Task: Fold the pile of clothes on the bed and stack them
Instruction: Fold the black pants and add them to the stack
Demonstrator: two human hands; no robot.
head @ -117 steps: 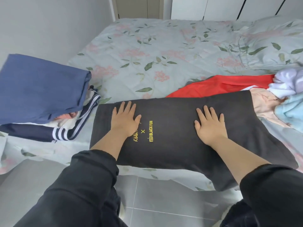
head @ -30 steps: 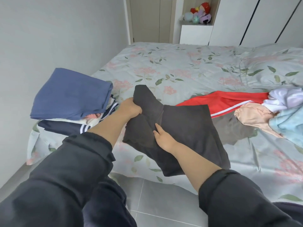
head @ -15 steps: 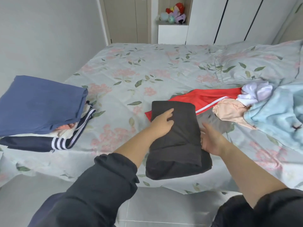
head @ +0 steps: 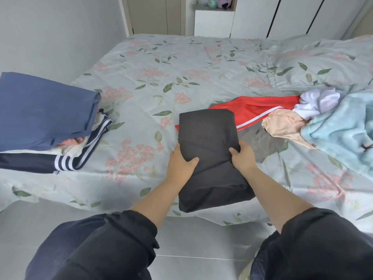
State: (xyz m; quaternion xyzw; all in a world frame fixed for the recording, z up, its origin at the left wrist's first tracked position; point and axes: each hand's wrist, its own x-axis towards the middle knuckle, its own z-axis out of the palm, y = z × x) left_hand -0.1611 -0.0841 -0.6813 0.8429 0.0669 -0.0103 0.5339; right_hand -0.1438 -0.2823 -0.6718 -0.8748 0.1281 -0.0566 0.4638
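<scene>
The folded black garment (head: 210, 150) is gripped at both long edges by the left hand (head: 180, 161) and right hand (head: 241, 156), near the bed (head: 153, 63) edge, long axis pointing away.

Shelf (head: 214, 21): white, soft toys (head: 214, 0) on top
Wardrobe (head: 298, 15): white doors, right of shelf
Floor (head: 181, 249): grey tiles
Wall (head: 60, 33): plain, left

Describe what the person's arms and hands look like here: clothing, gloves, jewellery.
Both the left hand and right hand are bare: no gloves, rings or watch visible. The forearms are uncovered. The left sleeve and right sleeve are dark, near-black fabric, pushed up and bunched near the elbows.
</scene>
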